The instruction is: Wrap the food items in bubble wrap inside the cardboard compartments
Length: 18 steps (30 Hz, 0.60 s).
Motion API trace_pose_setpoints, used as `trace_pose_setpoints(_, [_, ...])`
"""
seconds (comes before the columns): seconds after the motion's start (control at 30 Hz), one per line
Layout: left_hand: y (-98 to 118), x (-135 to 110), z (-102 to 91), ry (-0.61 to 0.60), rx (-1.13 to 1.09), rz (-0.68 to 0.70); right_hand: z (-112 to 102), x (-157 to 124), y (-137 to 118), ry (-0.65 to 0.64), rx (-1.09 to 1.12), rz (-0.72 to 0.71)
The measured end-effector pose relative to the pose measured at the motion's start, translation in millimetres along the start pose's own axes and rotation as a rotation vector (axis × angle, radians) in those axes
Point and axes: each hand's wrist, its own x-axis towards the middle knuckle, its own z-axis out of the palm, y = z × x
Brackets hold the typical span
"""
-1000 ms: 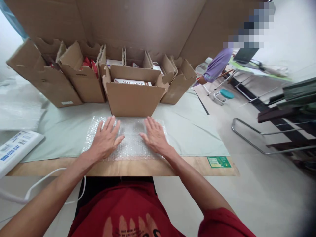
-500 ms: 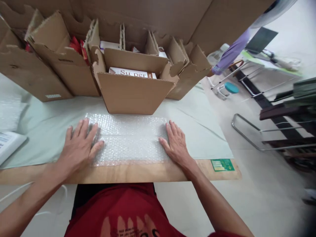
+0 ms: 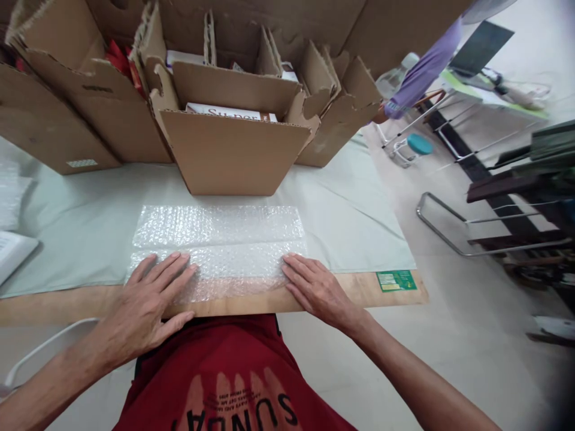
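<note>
A clear sheet of bubble wrap (image 3: 220, 239) lies flat on the pale green cloth (image 3: 90, 221) at the near edge of the wooden table (image 3: 54, 302). My left hand (image 3: 146, 302) rests flat with spread fingers on the sheet's near left corner. My right hand (image 3: 317, 290) lies flat on its near right corner, fingers stretched out. Neither hand holds anything. Just behind the sheet stands an open cardboard box (image 3: 233, 152) with a white packet marked "Super" (image 3: 229, 112) inside.
More open cardboard boxes (image 3: 81, 102) line the back of the table, one with red packets (image 3: 117, 60). A white item (image 3: 11, 254) sits at the left edge. To the right are a person's purple sleeve (image 3: 420, 75), a teal stool (image 3: 415, 145) and metal frames (image 3: 449, 239).
Both hands slid apart from the middle of the bubble wrap to its ends, then back toward me to its near corners. The view tilted down and closer to the boxes.
</note>
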Motion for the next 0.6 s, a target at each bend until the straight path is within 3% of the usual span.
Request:
trace_pose_setpoints(0.2, [-0.8, -7.4, -10.3, -0.014, -0.033, 0.025, -10.0, 1.4, -3.6, 0.195, -0.003, -0.098])
trace_pose_setpoints(0.37, [-14.8, -17.9, -18.6, 0.130, -0.207, -0.075, -37.2, -1.6, 3.8, 0.347, 0.205, 0.135])
trace_pose_setpoints(0.47, [-22.0, -14.0, -29.3, 0.163, -0.406, -0.366, -45.3, -7.1, 17.2, 0.270, 0.292, 0.264])
trace_pose_setpoints(0.6, [-22.4, 11.5, -47.0, 0.078, -0.506, -0.857, -31.6, -11.9, 36.3, 0.157, 0.548, 0.485])
